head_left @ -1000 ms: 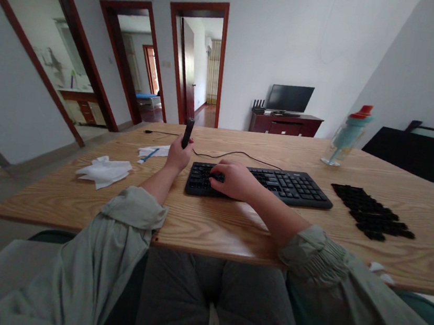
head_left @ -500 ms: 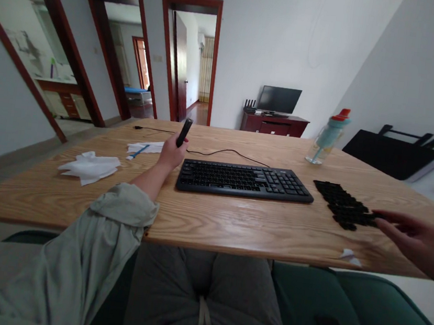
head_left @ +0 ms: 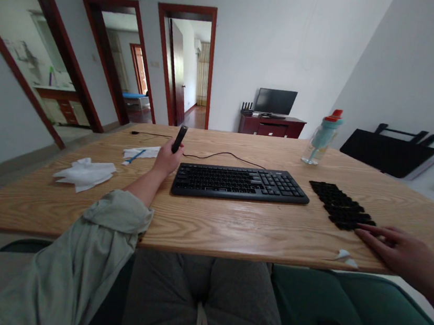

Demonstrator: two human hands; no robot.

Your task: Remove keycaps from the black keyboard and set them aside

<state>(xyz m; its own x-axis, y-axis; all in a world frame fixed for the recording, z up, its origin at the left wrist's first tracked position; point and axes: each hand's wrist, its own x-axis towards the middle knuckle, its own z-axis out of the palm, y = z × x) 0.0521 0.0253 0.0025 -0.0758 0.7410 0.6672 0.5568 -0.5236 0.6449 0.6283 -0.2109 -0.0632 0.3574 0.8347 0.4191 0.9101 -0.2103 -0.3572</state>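
My left hand [head_left: 168,159] is closed around a short black stick-like object [head_left: 179,138], held upright just behind the left end of the black keyboard [head_left: 240,183]. On the right of the table lies a patch of small black keycaps [head_left: 338,205], set out in rows. My right hand [head_left: 399,251] reaches in from the right, thumb and index fingertips close together at the near edge of these keycaps. Whatever is between those fingertips is too small and dark to make out.
Crumpled white tissue [head_left: 86,174] lies at the left, near a blue thin stick [head_left: 134,156] on another white sheet. A clear bottle with a red lid [head_left: 320,138] stands behind the keycaps. White scraps [head_left: 346,257] lie by the front edge. A cable [head_left: 226,154] runs behind the keyboard.
My right hand has moved left and slightly nearer to me along the keycap rows. My left hand still holds the black stick-like object. The view has tilted slightly.
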